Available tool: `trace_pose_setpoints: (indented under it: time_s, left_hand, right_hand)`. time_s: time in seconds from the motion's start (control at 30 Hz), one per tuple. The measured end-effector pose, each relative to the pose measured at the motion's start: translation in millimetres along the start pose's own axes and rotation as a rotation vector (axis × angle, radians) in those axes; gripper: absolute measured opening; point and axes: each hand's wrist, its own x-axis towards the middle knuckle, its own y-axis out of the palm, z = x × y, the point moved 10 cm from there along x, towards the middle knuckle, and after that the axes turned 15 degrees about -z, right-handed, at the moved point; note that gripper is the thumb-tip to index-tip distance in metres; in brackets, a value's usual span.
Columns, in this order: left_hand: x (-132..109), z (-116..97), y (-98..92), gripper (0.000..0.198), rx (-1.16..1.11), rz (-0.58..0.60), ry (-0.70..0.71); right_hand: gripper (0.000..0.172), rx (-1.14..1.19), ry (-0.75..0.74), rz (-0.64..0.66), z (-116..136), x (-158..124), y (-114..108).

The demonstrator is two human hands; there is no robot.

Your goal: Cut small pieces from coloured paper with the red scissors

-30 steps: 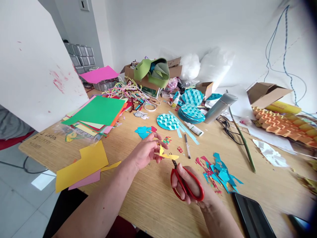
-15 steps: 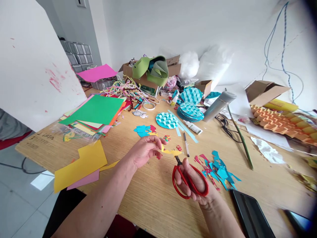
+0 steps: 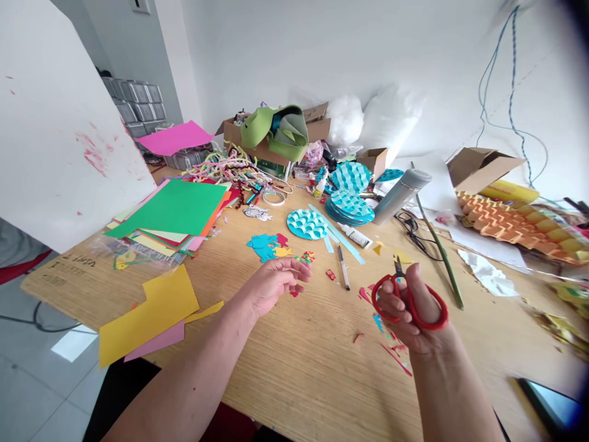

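My right hand grips red-handled scissors above the wooden table, with the short blades pointing up and away from me. Two small yellow paper scraps lie just beyond the blades. My left hand hovers low over the table, its fingers curled and thumb pressed to the fingertips; what it pinches, if anything, is too small to see. A blue paper fish cutout lies just beyond it. Red and blue offcuts lie under and around my right hand.
A stack of coloured paper and a loose yellow sheet lie on the left. Blue patterned discs, a pen, a glue tube, a grey bottle, a green stick and cardboard boxes crowd the back.
My right hand has lifted the scissors up and to the right, away from my left hand. The yellow cutout is no longer held between the hands; yellow scraps now lie near the blades.
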Motion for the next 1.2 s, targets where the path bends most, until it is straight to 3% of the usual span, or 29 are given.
trace_pose_setpoints:
  time_s: [0.27,0.37,0.47,0.63,0.83,1.0,1.2]
  left_hand:
    - [-0.6,2.6,0.7,0.02,-0.024,-0.049,-0.051]
    - [-2.6,1.1,2.5,0.018,-0.028,-0.052,-0.058]
    - [-3.4,1.6,4.5,0.017,-0.019,-0.035,-0.054]
    - [-2.7,0.3,3.1,0.019,0.064,-0.064,0.007]
    - [-9.5,-31.6,-2.2,0.019,0.207,-0.184,0.294]
    - [-11.3,-41.4,-10.0,0.022,0.265,-0.28,0.374]
    - [-3.4,-30.1,-18.2,0.011,0.381,-0.352,0.33]
  right_hand:
    - [0.061,0.231,-0.093,-0.084,64.1,38.0,-19.1]
    - [0.064,0.265,-0.092,-0.089,67.2,40.1,-15.0]
    - [0.065,0.161,-0.08,-0.101,46.8,29.5,0.7]
    - [0.067,-0.019,0.052,-0.023,-20.3,-5.1,49.4]
    - [0.071,-0.136,0.252,0.194,-89.6,-34.9,94.9]
    - [0.071,-0.268,0.219,0.187,-107.5,-32.0,91.2]
    - [0.063,-0.418,-0.089,0.185,-96.6,-29.7,89.9]
